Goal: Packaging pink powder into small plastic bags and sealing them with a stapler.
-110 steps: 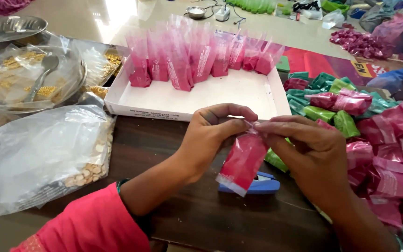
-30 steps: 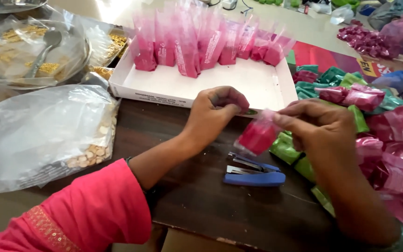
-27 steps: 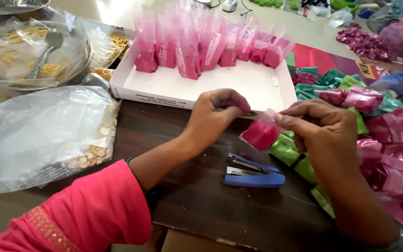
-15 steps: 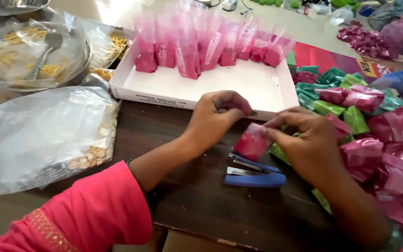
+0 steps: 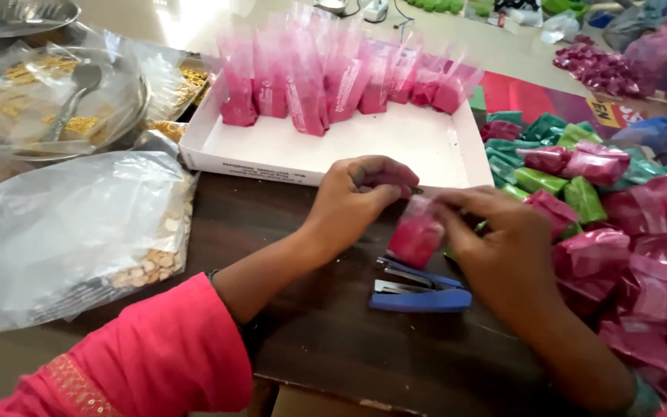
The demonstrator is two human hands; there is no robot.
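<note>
Above stapler [image 5: 418, 289]: left hand [image 5: 360, 193] and right hand [image 5: 503, 243] both pinch pouch [image 5: 416, 235] top, folding it shut; tray [image 5: 272, 147] at 11 o'clock, within reach

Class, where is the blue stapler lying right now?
The stapler lies on the dark table, just below the pink packet held by both hands, in front of the white tray.

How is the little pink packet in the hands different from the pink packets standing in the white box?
The packet in the hands is held up above the blue stapler by the left hand and right hand; the packets in the white box stand free in a row along its far side. The held one looks short, its top pinched in the fingers; the boxed ones show tall open tops. Both are pink, see-through plastic with pink filling at the bottom.
</note>
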